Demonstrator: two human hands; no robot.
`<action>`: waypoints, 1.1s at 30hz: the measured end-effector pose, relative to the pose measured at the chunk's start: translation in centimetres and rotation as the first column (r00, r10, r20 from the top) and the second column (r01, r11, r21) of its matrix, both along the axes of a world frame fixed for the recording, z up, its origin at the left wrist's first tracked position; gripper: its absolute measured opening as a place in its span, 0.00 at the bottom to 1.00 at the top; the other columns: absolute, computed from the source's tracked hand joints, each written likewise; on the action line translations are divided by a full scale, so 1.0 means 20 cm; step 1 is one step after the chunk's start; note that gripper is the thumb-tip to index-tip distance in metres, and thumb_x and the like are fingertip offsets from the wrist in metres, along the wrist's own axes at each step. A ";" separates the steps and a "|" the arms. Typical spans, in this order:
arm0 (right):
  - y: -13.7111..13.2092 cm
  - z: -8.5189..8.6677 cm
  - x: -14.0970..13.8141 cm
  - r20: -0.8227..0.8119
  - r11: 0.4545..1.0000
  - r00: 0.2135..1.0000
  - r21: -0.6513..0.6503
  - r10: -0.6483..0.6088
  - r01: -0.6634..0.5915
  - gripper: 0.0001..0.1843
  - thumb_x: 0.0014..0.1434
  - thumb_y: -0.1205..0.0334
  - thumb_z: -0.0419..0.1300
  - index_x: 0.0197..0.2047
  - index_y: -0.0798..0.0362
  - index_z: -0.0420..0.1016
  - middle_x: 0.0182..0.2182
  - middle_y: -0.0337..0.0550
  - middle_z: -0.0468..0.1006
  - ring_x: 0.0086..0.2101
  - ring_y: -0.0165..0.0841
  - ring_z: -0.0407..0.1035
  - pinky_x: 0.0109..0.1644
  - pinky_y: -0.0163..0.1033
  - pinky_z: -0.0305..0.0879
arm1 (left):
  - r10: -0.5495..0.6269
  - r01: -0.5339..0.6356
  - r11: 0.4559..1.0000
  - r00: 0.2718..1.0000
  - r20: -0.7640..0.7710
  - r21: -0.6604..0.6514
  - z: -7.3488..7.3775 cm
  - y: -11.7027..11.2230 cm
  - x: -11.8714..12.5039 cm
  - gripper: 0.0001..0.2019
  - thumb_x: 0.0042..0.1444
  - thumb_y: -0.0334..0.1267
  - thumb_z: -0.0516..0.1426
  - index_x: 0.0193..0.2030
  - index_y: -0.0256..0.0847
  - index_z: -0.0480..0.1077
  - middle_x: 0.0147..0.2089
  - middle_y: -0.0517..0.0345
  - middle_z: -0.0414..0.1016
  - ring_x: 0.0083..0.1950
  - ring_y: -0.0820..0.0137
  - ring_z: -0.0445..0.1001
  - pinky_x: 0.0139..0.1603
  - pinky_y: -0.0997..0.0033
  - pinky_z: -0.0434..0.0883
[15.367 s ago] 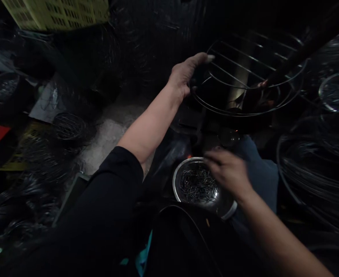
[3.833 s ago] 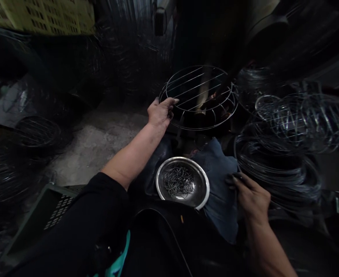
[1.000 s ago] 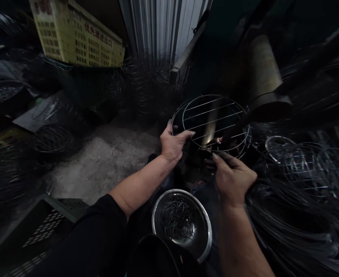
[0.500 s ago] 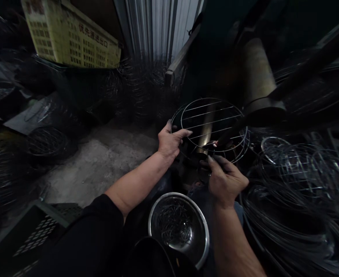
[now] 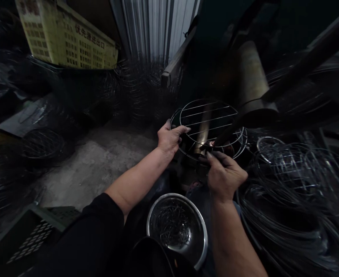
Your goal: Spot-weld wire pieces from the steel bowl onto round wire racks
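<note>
My left hand (image 5: pixel 171 139) is closed on the left edge of a round wire rack (image 5: pixel 210 120), its thumb over the upper ring. The rack has parallel cross wires and is tilted around a brass-coloured rod (image 5: pixel 202 138). My right hand (image 5: pixel 226 173) is pinched at the rack's near edge, close to the rod's lower end. What its fingertips hold is too small and dark to make out. A reddish glint shows just above those fingertips. Below the hands stands a metal bowl (image 5: pixel 206 238) with many short wire pieces (image 5: pixel 172 225) in it.
A thick metal cylinder (image 5: pixel 252 73) and a dark bar hang above the rack's right side. Wire racks (image 5: pixel 293 165) and wire coils (image 5: pixel 290 227) are heaped at right. A yellow crate (image 5: pixel 71 42) stands back left, a green crate (image 5: pixel 33 234) front left, by bare floor (image 5: pixel 91 165).
The rack has shifted slightly, and its near edge now sits closer to my right fingertips. Both hands keep nearly the same grip. The whole view has moved a little.
</note>
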State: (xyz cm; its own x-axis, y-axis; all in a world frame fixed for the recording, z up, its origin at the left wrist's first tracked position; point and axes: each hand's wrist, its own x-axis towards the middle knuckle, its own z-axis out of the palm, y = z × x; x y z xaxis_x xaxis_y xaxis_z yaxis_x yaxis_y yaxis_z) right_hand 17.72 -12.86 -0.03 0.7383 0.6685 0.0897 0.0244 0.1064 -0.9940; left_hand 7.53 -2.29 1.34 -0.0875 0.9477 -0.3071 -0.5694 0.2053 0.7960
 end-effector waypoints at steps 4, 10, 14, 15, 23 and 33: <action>0.01 -0.01 0.00 -0.005 1.000 1.000 -0.002 0.021 -0.021 0.09 0.44 0.59 0.70 0.29 0.55 0.80 0.22 0.40 0.80 0.24 0.39 0.78 0.29 0.41 0.77 | 0.010 -0.011 0.999 1.000 -0.002 -0.038 0.00 0.01 0.01 0.34 0.31 0.24 0.67 0.52 0.36 0.72 0.27 0.70 0.64 0.24 0.80 0.64 0.22 0.76 0.52; 0.01 -0.04 0.02 -0.024 1.000 0.999 -0.015 0.022 -0.023 0.11 0.44 0.59 0.70 0.31 0.56 0.82 0.25 0.41 0.82 0.27 0.38 0.79 0.34 0.41 0.77 | -0.013 0.013 1.000 0.999 -0.050 0.003 0.00 0.01 0.00 0.36 0.32 0.27 0.68 0.55 0.35 0.71 0.26 0.71 0.64 0.23 0.80 0.62 0.21 0.76 0.52; 0.02 -0.04 0.02 0.001 1.000 1.000 -0.005 0.018 -0.018 0.10 0.43 0.59 0.70 0.30 0.56 0.81 0.24 0.40 0.81 0.25 0.37 0.78 0.32 0.40 0.76 | -0.012 0.013 1.000 0.998 -0.058 0.007 0.01 0.01 0.00 0.35 0.33 0.25 0.67 0.54 0.36 0.71 0.26 0.69 0.65 0.24 0.79 0.63 0.22 0.76 0.52; 0.02 -0.04 0.01 -0.009 1.000 1.000 0.008 0.020 -0.020 0.09 0.43 0.60 0.69 0.29 0.56 0.81 0.23 0.40 0.80 0.24 0.37 0.77 0.30 0.40 0.76 | -0.015 0.016 1.000 0.999 -0.052 0.005 0.01 0.00 0.00 0.35 0.33 0.25 0.67 0.54 0.36 0.71 0.26 0.69 0.64 0.24 0.80 0.62 0.22 0.76 0.51; -0.08 -0.03 0.07 -0.025 0.999 0.999 0.012 -0.039 0.039 0.15 0.45 0.54 0.72 0.33 0.56 0.82 0.27 0.43 0.82 0.28 0.39 0.79 0.34 0.43 0.77 | -0.102 0.099 0.994 0.991 -0.083 -0.039 0.03 0.01 -0.05 0.35 0.38 0.28 0.69 0.57 0.39 0.70 0.28 0.65 0.69 0.28 0.76 0.66 0.29 0.74 0.58; -0.91 -0.38 0.28 0.597 0.700 0.468 -0.710 0.652 -0.069 0.17 0.59 0.59 0.50 0.36 0.51 0.81 0.23 0.46 0.80 0.22 0.37 0.75 0.25 0.37 0.67 | -0.297 0.298 0.954 0.926 -0.233 -0.034 0.06 0.23 -0.10 0.26 0.39 0.21 0.64 0.50 0.33 0.73 0.22 0.62 0.68 0.26 0.73 0.65 0.29 0.69 0.58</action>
